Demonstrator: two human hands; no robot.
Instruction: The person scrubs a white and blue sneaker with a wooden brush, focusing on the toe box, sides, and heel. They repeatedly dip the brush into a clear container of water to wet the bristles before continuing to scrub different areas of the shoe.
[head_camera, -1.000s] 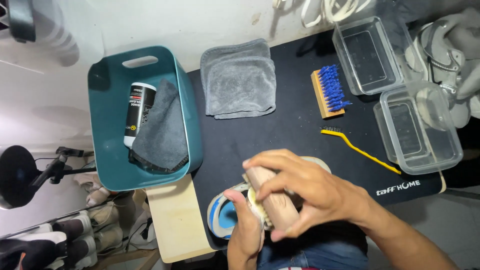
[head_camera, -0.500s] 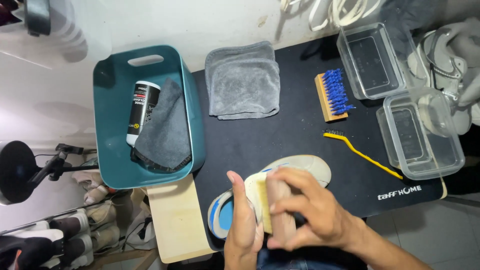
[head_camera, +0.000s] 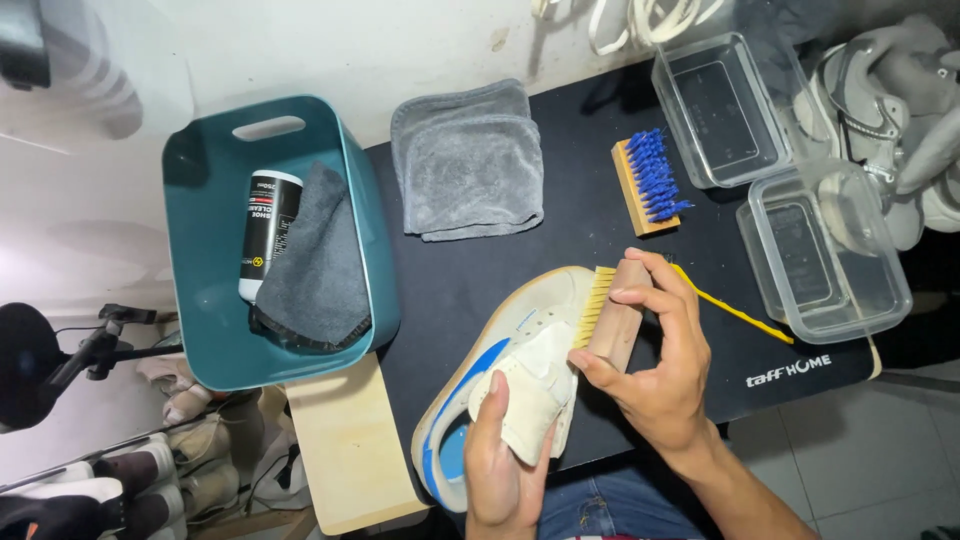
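Wooden brush clamped in the right hand, bristles pressed against the sneaker; left hand wraps its heel, bracing it against the scrubbing.

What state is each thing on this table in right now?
Sneaker: on its side, held by left hand.
Wooden brush: gripped by right hand, bristles on the sneaker.
Grey towel: folded.
Two clear containers: open.
Teal bin: holds a bottle, lying down, and a cloth.

Cream sneaker with blue accents

Teal bin, grey towel, blue-bristled brush, yellow toothbrush, black mat.
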